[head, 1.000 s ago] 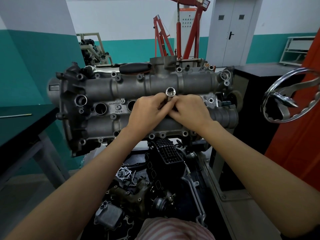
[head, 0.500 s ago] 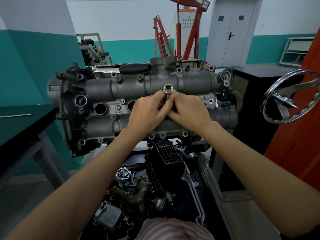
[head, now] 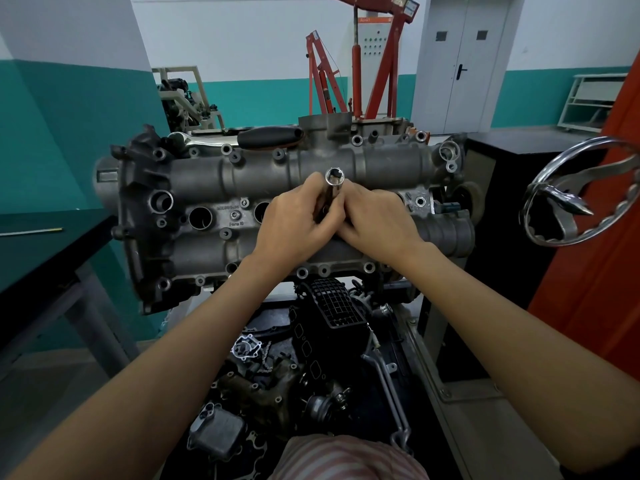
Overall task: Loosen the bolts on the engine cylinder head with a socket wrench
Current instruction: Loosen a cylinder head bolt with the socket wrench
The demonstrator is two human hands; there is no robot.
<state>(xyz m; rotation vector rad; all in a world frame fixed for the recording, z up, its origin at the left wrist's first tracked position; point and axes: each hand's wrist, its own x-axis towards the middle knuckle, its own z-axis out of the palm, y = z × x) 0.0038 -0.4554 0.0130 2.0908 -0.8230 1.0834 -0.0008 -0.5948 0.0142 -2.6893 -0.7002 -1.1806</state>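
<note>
Across the stand, the engine cylinder head lies long side left-right, cam cover facing up w/ spark plug wells open along the middle row. Ratchet handle rests on the far top edge, untouched, well apart from both hands. Mid-head, left hand and right hand meet, touching each other, fingers of both curled round a long chrome socket; its open square-drive end points up toward the camera, lower end hidden behind the fingers. Can't tell if it's seated on a bolt yet.

Judgement: step in hand looks like seating the socket in a well before fitting the ratchet. To do it well: keep socket axis straight w/ the well, turn by fingertip till it drops onto the bolt hex, no tilt. Then fetch ratchet, engage drive fully, one hand steadying the top. Risk: half-seated socket rounds the bolt head.
</note>
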